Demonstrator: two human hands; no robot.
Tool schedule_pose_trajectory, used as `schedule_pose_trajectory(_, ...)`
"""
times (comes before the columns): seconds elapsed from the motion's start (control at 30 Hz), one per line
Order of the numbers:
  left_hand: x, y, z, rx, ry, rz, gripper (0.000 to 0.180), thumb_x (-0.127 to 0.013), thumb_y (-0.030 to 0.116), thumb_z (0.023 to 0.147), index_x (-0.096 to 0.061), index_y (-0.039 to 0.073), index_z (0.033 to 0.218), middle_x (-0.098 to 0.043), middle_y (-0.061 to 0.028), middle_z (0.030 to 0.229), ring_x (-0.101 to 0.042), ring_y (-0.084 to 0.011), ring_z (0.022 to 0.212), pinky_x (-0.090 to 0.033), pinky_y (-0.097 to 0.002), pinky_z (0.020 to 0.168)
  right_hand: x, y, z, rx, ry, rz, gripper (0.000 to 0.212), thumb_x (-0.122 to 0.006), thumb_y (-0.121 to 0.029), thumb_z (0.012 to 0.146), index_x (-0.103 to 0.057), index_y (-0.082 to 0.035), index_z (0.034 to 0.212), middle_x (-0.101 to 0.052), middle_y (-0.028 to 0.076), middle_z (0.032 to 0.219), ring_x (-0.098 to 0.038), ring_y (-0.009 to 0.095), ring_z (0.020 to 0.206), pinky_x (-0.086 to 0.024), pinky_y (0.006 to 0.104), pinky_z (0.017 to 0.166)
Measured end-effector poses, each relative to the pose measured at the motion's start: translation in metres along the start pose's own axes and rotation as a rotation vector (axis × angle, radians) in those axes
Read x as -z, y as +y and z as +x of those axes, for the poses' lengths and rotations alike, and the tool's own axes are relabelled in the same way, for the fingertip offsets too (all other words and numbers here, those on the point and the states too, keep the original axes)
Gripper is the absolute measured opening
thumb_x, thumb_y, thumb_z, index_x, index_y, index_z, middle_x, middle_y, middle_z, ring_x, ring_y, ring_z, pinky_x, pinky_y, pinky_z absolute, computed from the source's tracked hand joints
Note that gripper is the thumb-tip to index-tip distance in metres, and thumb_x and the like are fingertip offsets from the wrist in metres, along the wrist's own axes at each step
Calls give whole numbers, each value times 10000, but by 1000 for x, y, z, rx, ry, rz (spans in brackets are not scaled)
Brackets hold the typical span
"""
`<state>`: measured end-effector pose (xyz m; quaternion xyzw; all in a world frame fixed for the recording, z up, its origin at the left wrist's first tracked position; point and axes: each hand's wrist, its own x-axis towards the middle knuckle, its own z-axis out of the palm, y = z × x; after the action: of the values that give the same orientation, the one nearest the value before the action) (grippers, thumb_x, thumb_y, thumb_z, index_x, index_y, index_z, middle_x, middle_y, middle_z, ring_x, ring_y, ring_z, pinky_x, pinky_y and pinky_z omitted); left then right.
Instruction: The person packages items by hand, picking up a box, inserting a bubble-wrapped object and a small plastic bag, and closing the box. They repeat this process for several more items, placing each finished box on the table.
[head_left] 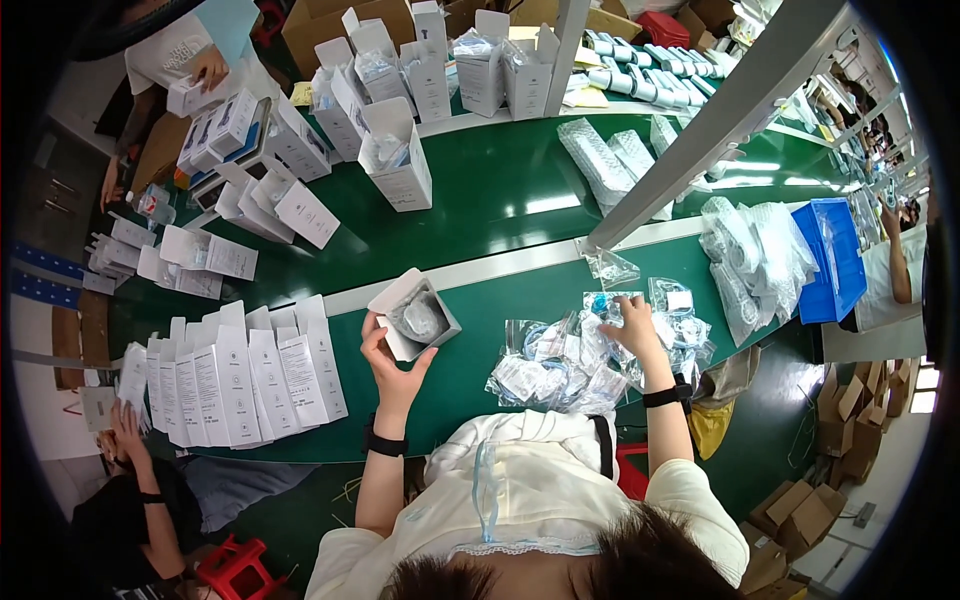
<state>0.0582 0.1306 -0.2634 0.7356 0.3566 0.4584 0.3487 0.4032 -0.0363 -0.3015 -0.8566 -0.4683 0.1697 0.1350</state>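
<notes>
My left hand point(398, 362) grips an open white box point(452, 328) around its near side, thumb and fingers spread along the walls. Inside the box lies something wrapped in clear plastic point(418, 318). Over a heap of clear plastic bags point(560, 370) on the green table, my right hand point(634, 328) has its fingers curled down on one bag point(600, 302) with a blue piece in it. Several bags in the heap hold coiled cables and white labels. How firmly the right fingertips hold the bag is partly hidden.
Open white boxes point(245, 375) stand in a row at left; more boxes point(398, 165) are on the green conveyor beyond. A grey metal post point(700, 140) rises at right, near bubble-wrap pouches point(745, 260) and a blue bin point(832, 262). A co-worker's hands point(125, 430) are at far left.
</notes>
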Motion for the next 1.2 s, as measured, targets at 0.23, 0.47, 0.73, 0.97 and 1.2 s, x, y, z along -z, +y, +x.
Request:
schedule_pose_trajectory(0.23,10,26,16,-14,-16,197,548,-743,99,655,-424,56,1098,-289,-180,1292,-371,-318,1168,-360,-391,924,-45,-74,6,538,72,-14,625,-721,-266,636,-480,-127,1196,-486,108,1072,-424,310,1024,-361,451,865)
schedule_pose_trajectory(0.47,1,49,38,125,-167,376,262,-715,59,641,-580,9,859,-423,-157,1181,-495,-307,981,-434,-336,760,-52,-79,26,598,-300,-104,451,-705,-169,651,-522,-90,1056,-550,80,967,-501,262,964,-413,395,775)
schedule_pose_trajectory(0.73,-2,53,62,287,-96,394,165,-709,18,596,-603,-16,717,-568,-101,742,-575,-240,654,-431,-282,570,25,-167,30,341,223,1499,302,-584,102,728,-501,-43,979,-550,133,914,-565,153,800,-475,263,628)
schedule_pose_trajectory(0.97,-11,48,69,241,-36,313,140,-693,4,588,-581,-30,664,-582,-120,677,-576,-284,603,-440,-307,548,12,-226,52,1301,241,732,269,-591,97,650,-544,-20,888,-566,112,877,-570,268,823,-489,308,673)
schedule_pose_trajectory(1.2,-16,52,66,304,-27,323,117,-683,33,639,-601,-30,692,-587,-83,663,-562,-200,554,-418,-283,511,10,-215,39,1232,53,181,342,-693,-176,632,-596,-43,933,-513,117,1051,-454,303,1040,-372,436,909)
